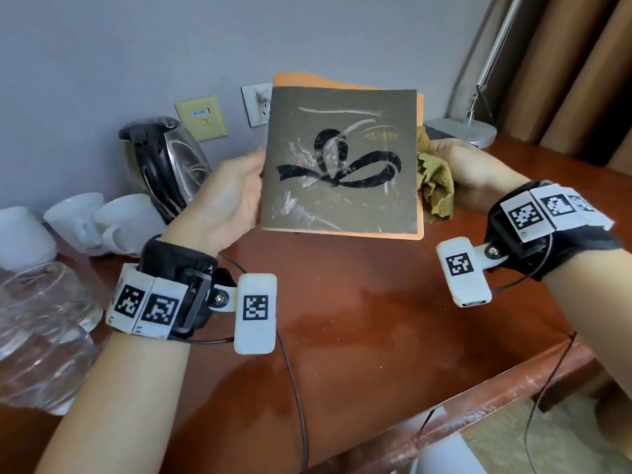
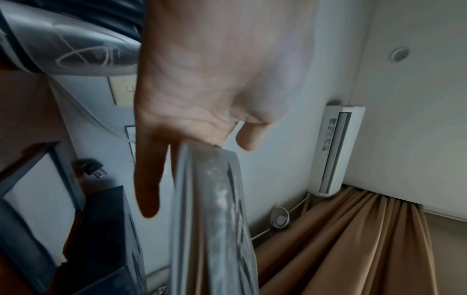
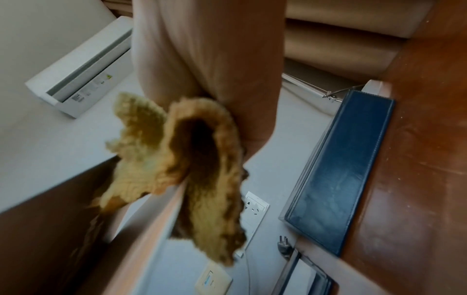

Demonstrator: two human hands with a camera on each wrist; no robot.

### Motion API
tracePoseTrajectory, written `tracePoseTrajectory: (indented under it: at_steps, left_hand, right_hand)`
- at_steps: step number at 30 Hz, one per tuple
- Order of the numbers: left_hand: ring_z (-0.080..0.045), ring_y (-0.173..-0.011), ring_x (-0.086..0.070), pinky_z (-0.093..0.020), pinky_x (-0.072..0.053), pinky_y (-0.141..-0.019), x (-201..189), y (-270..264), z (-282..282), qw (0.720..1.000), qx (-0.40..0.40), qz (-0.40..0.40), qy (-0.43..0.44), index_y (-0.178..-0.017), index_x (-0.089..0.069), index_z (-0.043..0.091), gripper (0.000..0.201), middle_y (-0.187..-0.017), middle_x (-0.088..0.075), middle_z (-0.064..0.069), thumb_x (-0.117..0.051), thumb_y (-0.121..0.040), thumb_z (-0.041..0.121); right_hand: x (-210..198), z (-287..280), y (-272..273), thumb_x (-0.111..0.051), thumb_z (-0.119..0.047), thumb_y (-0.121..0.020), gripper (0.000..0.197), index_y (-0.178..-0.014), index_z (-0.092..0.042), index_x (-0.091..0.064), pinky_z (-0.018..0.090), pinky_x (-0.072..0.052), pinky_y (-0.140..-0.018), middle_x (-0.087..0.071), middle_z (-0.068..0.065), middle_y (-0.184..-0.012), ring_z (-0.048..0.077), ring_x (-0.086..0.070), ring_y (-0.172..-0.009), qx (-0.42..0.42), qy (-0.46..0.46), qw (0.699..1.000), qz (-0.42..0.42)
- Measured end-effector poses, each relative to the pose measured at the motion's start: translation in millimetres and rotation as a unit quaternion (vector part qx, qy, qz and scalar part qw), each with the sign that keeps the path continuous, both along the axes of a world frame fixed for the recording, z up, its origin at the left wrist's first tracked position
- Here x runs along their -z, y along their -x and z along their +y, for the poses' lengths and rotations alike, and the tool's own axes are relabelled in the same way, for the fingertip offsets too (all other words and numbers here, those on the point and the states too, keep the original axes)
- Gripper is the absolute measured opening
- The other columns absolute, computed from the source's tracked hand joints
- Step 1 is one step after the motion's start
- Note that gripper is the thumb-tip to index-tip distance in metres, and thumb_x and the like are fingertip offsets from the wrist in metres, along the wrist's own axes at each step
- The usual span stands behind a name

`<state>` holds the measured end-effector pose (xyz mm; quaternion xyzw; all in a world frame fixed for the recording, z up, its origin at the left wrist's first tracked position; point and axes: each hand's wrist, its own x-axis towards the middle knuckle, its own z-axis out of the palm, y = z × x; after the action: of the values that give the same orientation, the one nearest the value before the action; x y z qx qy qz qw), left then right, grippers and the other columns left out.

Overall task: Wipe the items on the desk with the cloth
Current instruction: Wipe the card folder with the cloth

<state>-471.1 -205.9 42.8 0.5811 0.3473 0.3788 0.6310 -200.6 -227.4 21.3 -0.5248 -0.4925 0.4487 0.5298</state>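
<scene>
Above the reddish wooden counter (image 1: 359, 319): left hand (image 1: 225, 200) clamps square grey-brown booklet (image 1: 342, 159), right hand (image 1: 478, 172) clamps crumpled yellow-green cloth (image 1: 434, 179) at its right edge. Next: wipe cover.

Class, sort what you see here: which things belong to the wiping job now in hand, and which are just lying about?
In use: grey square booklet, yellow-green cloth, left hand, right hand.

Lying about: black electric kettle, white ceramic cups, silver lamp base, dark blue folder.

Both forearms bare, no sleeves. Left hand (image 1: 227, 196) and right hand (image 1: 478, 169) each wear a black fabric wrist strap with white blocks bearing black square-code markers; 1 screw-fixed white tab at 3 o'clock on left, 9 o'clock on right; thin black cables trailing.
</scene>
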Motion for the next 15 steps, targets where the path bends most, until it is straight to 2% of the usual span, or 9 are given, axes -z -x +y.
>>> tracePoseTrajectory:
  at_steps: [2, 5, 7, 9, 10, 11, 13, 15]
  left_hand:
    - [-0.016, -0.088, -0.070, -0.031, -0.058, -0.073, 1.8, -2.5, 2.8, 1.000, -0.020, -0.016, 0.005, -0.107, -0.062, 0.018, 0.041, -0.094, -0.073, -0.001, -0.023, -0.105, 0.032]
    - [-0.018, -0.102, -0.063, -0.035, -0.053, -0.086, 7.4, -6.5, 8.7, 0.996, -0.085, -0.016, -0.002, -0.120, -0.057, 0.013, 0.035, -0.110, -0.067, -0.004, -0.028, -0.106, 0.024]
    - [-0.016, -0.090, -0.063, -0.031, -0.053, -0.078, 11.5, -9.3, 9.8, 0.995, -0.100, -0.014, -0.006, -0.108, -0.058, 0.013, 0.030, -0.099, -0.066, -0.003, -0.029, -0.106, 0.017]
    - [-0.014, -0.081, -0.063, -0.028, -0.054, -0.071, 14.0, -13.4, 9.1, 0.994, -0.108, -0.033, 0.004, -0.097, -0.057, 0.014, 0.030, -0.091, -0.066, -0.002, -0.029, -0.105, 0.013]
    - [-0.013, -0.078, -0.062, -0.027, -0.054, -0.070, 14.9, -14.6, 9.4, 0.992, -0.119, -0.046, 0.009, -0.094, -0.057, 0.014, 0.030, -0.089, -0.065, -0.002, -0.029, -0.105, 0.012]
    - [-0.013, -0.077, -0.062, -0.027, -0.053, -0.072, 15.6, -15.5, 10.1, 0.989, -0.132, -0.060, 0.013, -0.091, -0.056, 0.014, 0.030, -0.088, -0.064, -0.002, -0.029, -0.105, 0.010]
    - [-0.014, -0.078, -0.059, -0.028, -0.050, -0.076, 17.9, -17.4, 13.0, 0.984, -0.156, -0.082, 0.015, -0.088, -0.053, 0.014, 0.030, -0.088, -0.061, -0.002, -0.028, -0.104, 0.007]
    - [-0.014, -0.080, -0.059, -0.029, -0.050, -0.079, 21.2, -22.3, 12.9, 0.980, -0.173, -0.097, 0.013, -0.093, -0.053, 0.014, 0.029, -0.091, -0.062, -0.002, -0.027, -0.105, 0.008]
  right_hand:
    - [-0.1, -1.3, 2.6, -0.042, 0.003, -0.093, 0.020, -0.089, 0.002, -0.062, 0.024, -0.056, -0.057, -0.070, 0.004, -0.066, 0.014, -0.067, -0.058, -0.024, 0.012, 0.999, -0.030]
    - [1.7, -2.3, 6.7, -0.045, -0.002, -0.094, 0.018, -0.089, 0.001, -0.062, 0.022, -0.055, -0.054, -0.070, 0.002, -0.063, 0.013, -0.067, -0.056, -0.045, 0.037, 0.997, -0.044]
    - [0.3, -4.9, 7.9, -0.046, -0.004, -0.094, 0.018, -0.089, -0.002, -0.063, 0.023, -0.055, -0.055, -0.070, 0.001, -0.063, 0.012, -0.067, -0.056, -0.036, 0.053, 0.997, -0.039]
    - [-1.0, -4.7, 3.6, -0.051, -0.009, -0.093, 0.014, -0.086, -0.006, -0.063, 0.027, -0.055, -0.061, -0.069, -0.001, -0.062, 0.011, -0.066, -0.058, 0.029, 0.054, 0.997, -0.052]
    - [-2.8, -3.9, -1.1, -0.057, -0.012, -0.089, 0.010, -0.084, -0.005, -0.064, 0.030, -0.055, -0.064, -0.068, -0.001, -0.061, 0.013, -0.064, -0.061, 0.098, 0.031, 0.992, -0.075]
    - [-6.0, -3.5, -6.0, -0.061, -0.016, -0.083, 0.014, -0.085, -0.002, -0.064, 0.033, -0.052, -0.067, -0.067, 0.001, -0.063, 0.015, -0.062, -0.065, 0.178, -0.008, 0.979, -0.100]
    - [-15.9, -9.2, -6.0, -0.053, -0.024, -0.074, 0.034, -0.088, 0.005, -0.063, 0.029, -0.044, -0.066, -0.059, 0.008, -0.073, 0.015, -0.054, -0.071, 0.326, -0.097, 0.923, -0.182]
    - [-22.8, -15.4, 10.4, -0.049, -0.022, -0.082, 0.028, -0.089, 0.002, -0.062, 0.022, -0.034, -0.064, -0.053, 0.009, -0.080, 0.007, -0.047, -0.073, 0.361, -0.170, 0.874, -0.278]
